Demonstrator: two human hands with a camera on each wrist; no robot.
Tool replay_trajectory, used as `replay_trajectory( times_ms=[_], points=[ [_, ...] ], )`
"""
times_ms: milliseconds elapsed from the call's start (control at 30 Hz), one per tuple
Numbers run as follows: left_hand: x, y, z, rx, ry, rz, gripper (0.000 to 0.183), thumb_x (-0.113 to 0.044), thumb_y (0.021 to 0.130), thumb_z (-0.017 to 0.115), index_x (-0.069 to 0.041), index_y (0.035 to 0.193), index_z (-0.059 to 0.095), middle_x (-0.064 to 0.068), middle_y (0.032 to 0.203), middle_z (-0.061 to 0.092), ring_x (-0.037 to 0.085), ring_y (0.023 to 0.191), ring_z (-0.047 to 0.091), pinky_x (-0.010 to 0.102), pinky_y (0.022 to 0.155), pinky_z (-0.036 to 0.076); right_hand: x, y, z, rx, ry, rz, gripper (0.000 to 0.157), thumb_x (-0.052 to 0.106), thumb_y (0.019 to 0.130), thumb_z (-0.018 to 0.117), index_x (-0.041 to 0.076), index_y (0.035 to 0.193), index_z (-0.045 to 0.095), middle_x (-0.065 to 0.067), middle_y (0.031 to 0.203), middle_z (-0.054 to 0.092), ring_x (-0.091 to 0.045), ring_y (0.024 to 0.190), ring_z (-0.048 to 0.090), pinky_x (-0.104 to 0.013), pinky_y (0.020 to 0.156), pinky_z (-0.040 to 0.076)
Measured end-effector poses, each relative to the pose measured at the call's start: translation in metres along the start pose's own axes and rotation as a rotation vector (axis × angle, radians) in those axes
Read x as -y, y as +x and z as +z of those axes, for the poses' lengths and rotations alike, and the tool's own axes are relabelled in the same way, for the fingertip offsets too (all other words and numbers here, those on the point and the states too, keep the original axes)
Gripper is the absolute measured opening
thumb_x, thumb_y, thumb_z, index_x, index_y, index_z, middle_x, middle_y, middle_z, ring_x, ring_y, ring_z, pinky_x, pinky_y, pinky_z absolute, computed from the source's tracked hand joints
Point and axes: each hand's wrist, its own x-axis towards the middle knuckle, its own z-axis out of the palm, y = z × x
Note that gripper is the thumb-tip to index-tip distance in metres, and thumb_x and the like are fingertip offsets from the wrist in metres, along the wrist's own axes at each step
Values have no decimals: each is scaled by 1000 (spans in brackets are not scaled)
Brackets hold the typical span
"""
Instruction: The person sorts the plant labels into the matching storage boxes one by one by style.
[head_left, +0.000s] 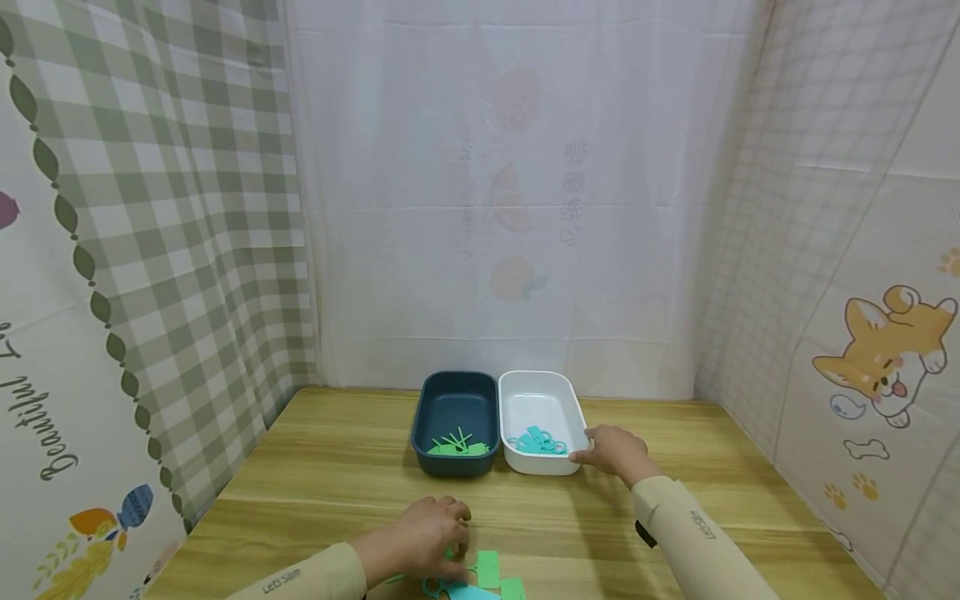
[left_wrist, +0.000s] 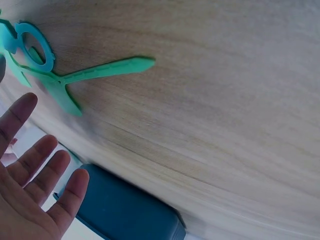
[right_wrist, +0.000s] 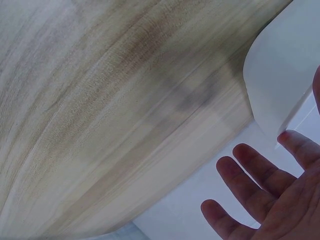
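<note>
Over a small pile at the table's near edge hovers my left hand [head_left: 429,535], its fingers spread and loosely bent. The pile holds green flat tags [head_left: 487,569] with thin straps and a light-blue tag [head_left: 472,592] with a ring; the left wrist view shows a pointed green strap [left_wrist: 110,70] and a blue ring [left_wrist: 49,50]. My right hand [head_left: 617,452] touches the near right corner of the white tray [head_left: 540,465], its fingers mostly straight with one fingertip [right_wrist: 286,137] at the rim. Inside lie several blue tags [head_left: 536,440].
A dark blue tray [head_left: 455,467] stands against the left side of the white one, with several green tags [head_left: 459,448] inside. Both sit near the back of the wooden table [head_left: 337,450]. Cloth curtains [head_left: 487,208] surround the table at the back and sides.
</note>
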Motion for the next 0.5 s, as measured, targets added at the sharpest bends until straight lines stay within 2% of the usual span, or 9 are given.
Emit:
replay_trajectory(
  times_ms=[167,333,500],
  points=[
    [1,1,-2,54,-29,20,25,-58,84,71,-34,80,70,-6,117,60,9,102,54,23,71,44,-1,1,1,-1,5,1,70,46,86,74,-4,132,59,-25,129,61,-44,114,58,-56,80,52],
    [2,2,-1,30,-40,41,18,-49,87,73,-34,78,70,-5,115,61,8,101,55,21,69,43,-4,3,3,-17,10,-2,70,46,85,75,-3,132,60,-26,127,61,-44,113,59,-56,78,52],
    [3,3,0,7,-18,38,16,-46,84,76,-34,76,70,-5,114,62,9,102,56,23,69,45,-5,4,5,-24,18,-1,70,46,84,76,-3,131,61,-26,127,62,-43,112,59,-55,77,52]
  ],
)
